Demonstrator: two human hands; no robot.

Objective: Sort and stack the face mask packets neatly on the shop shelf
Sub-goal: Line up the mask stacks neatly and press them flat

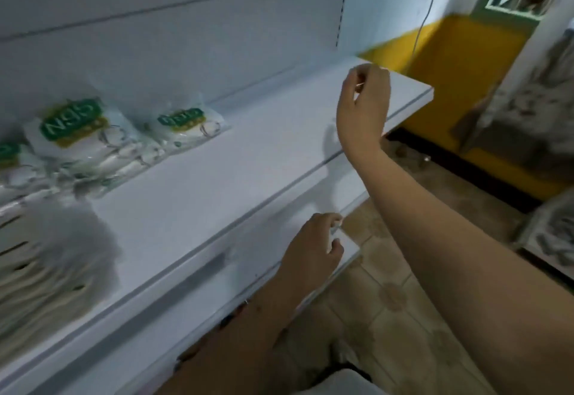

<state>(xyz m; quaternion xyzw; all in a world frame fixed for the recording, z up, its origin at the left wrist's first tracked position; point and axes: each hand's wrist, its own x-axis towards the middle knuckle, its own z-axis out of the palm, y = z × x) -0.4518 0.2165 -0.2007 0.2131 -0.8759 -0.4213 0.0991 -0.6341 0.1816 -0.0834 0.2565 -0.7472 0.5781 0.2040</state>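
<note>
Several face mask packets with green N95 labels lie on the left of the white upper shelf (248,158). One pile (77,137) overlaps another packet (189,126) to its right, and a blurred heap (46,258) sits at the near left. My right hand (363,99) is raised over the shelf's right end, thumb and forefinger pinched together with nothing visible between them. My left hand (313,245) hovers lower, by the corner of the lower shelf (348,245), with curled fingers. A small white blur shows at its fingertips. Neither hand touches a packet.
The shelf's back panel rises behind the packets. A thin cable (425,19) hangs down the wall beyond the shelf's right end. A yellow wall (459,62) and tiled floor (388,286) lie to the right, with grey blurred objects (540,134) at the far right.
</note>
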